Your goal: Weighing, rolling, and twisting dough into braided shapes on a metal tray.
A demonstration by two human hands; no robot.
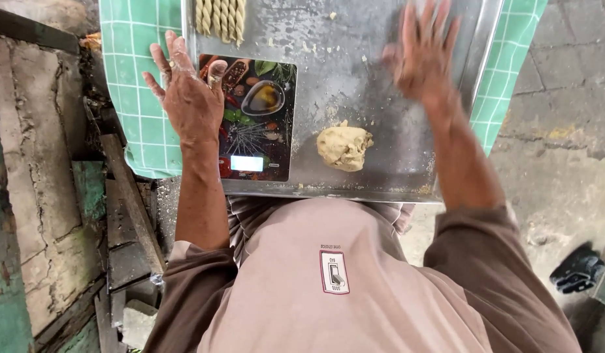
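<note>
My left hand rests with spread fingers on the left edge of a metal tray, partly over a flat kitchen scale with a picture of spices and oil on top. My right hand is open and blurred, flat over the floury tray surface at the upper right. A lump of pale dough sits on the tray between my arms, near the front edge, touching neither hand. Several twisted dough sticks lie in a row at the tray's far edge.
A green checked cloth lies under the tray and hangs over both sides. Cracked concrete and worn green boards are at the left. A dark sandal lies on the paved ground at the right.
</note>
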